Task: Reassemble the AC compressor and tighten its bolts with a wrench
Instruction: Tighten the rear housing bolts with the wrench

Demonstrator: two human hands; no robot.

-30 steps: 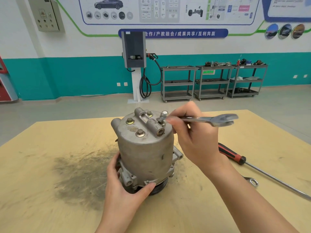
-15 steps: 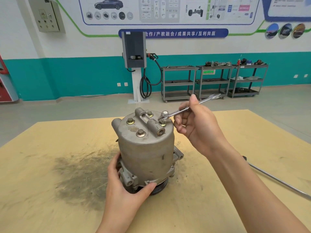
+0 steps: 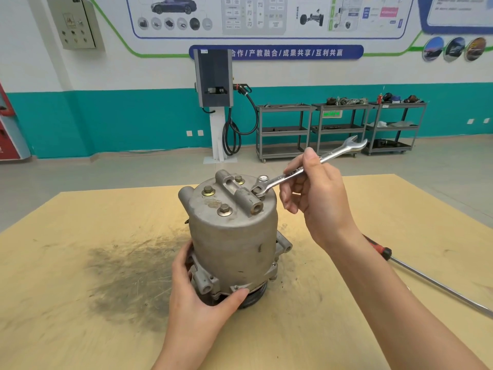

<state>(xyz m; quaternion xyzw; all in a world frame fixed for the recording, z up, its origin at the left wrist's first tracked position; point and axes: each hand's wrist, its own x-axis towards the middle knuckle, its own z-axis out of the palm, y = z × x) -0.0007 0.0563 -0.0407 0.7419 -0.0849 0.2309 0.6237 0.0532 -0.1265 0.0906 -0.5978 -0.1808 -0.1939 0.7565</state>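
The grey AC compressor (image 3: 234, 236) stands upright in the middle of the yellow table (image 3: 80, 316). Brass-coloured bolts (image 3: 224, 210) sit in its top cover. My left hand (image 3: 197, 297) grips the compressor's base from the near left side. My right hand (image 3: 317, 198) pinches the shaft of a silver open-end wrench (image 3: 301, 170). The wrench's near jaw sits on a bolt at the right of the top cover, beside a silver cap (image 3: 263, 178). Its free end points up and away to the right.
A red-handled screwdriver (image 3: 378, 249) with a long shaft lies on the table at the right, partly behind my right forearm. A dark smudge (image 3: 128, 273) stains the table left of the compressor. Grey shelf carts (image 3: 338, 129) and a charging post (image 3: 213, 102) stand by the far wall.
My right hand has swung the wrench counter-clockwise, from pointing right to pointing up and away to the right, with its jaw staying at the bolt. My left hand has kept its grip.
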